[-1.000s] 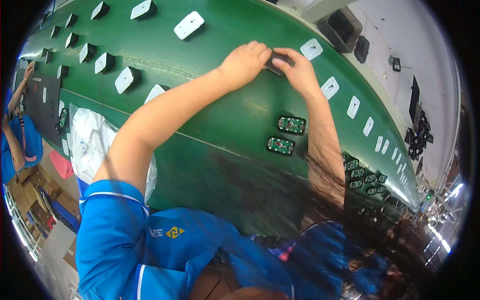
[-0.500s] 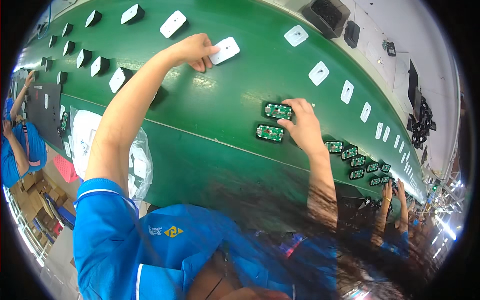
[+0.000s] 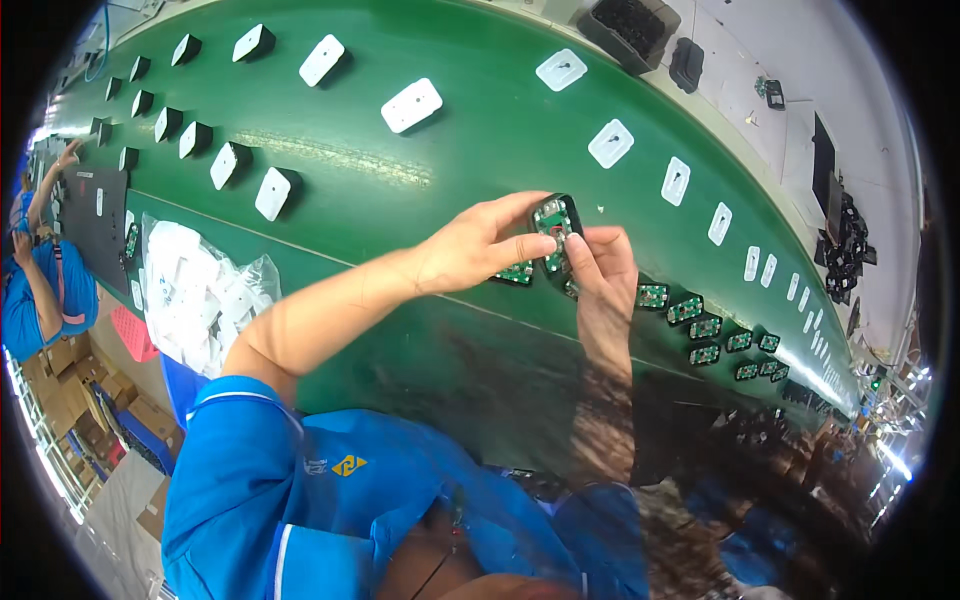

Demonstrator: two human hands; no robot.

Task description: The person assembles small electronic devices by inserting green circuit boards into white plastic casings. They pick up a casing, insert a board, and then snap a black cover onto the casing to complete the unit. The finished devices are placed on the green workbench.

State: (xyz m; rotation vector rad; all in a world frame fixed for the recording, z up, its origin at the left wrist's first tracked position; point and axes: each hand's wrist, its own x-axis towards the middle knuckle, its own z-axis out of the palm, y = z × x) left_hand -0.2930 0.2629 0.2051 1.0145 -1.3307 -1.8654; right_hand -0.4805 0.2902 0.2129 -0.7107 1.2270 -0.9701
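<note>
Both my hands grip one black housing with a green circuit board (image 3: pixel 553 222) in it, tilted up over the green work surface (image 3: pixel 480 160). My left hand (image 3: pixel 490 245) has it from the left, thumb on the board. From the right, my right hand (image 3: pixel 606 268) closes on it, its thumb against the board too. Partly hidden behind my left hand lies a second housing with a green board (image 3: pixel 514 275). Beyond my hands sits a black housing topped by a white cover (image 3: pixel 412 106). Further right lies a loose white cover (image 3: pixel 611 144) with a small dark spot.
Several white-topped black housings (image 3: pixel 228 166) stand in rows at left. A clear bag of white parts (image 3: pixel 195 290) lies at the near left edge. More board-filled housings (image 3: pixel 705 327) line the right. A dark bin (image 3: pixel 630 30) stands at the far edge. Another person (image 3: pixel 62 285) works at far left.
My left hand has let go of the white-covered housing and come back right. My right hand has picked up a board-filled housing, and both hands now hold it. The covered housing has shifted left.
</note>
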